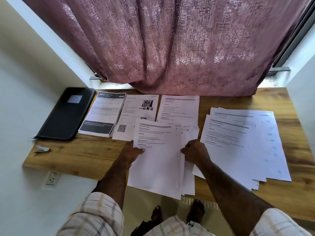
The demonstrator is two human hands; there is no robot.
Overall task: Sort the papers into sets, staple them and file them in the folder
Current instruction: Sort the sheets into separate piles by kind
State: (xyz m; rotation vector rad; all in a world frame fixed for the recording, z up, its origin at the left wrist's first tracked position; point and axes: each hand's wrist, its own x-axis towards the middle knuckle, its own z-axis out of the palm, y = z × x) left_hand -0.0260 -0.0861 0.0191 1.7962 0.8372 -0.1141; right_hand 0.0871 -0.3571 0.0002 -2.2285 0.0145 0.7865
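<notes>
The person stands at a wooden table (81,155) set against a window hung with a mauve patterned curtain (170,45). Both hands are on a fanned sheaf of printed sheets (158,160) in the middle near part of the table, its near end hanging over the table's edge. The left hand (132,150) grips the sheaf's left edge, thumb lying across the top sheet and the other fingers tucked beneath it. The right hand (194,150) is curled tight at the sheaf's right edge, knuckles up, pinching the sheets that fan out there; how many it holds I cannot tell.

Beyond the sheaf, along the far side, lie 3 more lots of paper. A thick stack with a dark header and footer (102,114) sits left of centre, a sheet with small photos and a QR code (136,113) lies just right of it and partly under the sheaf, and a text sheet (179,106) lies right again, its near end also covered by the sheaf. To the right, a wide loose spread of pages (242,143) covers much of that side of the table, its near left corner running under the right forearm.

At the far left, the black zipped folder (66,113) lies closed, just beside the thick stack. Near of it, by the table's left edge, sits a small stapler (42,149), apart from all the paper.

A wall socket (52,178) shows below the table's near left edge.
</notes>
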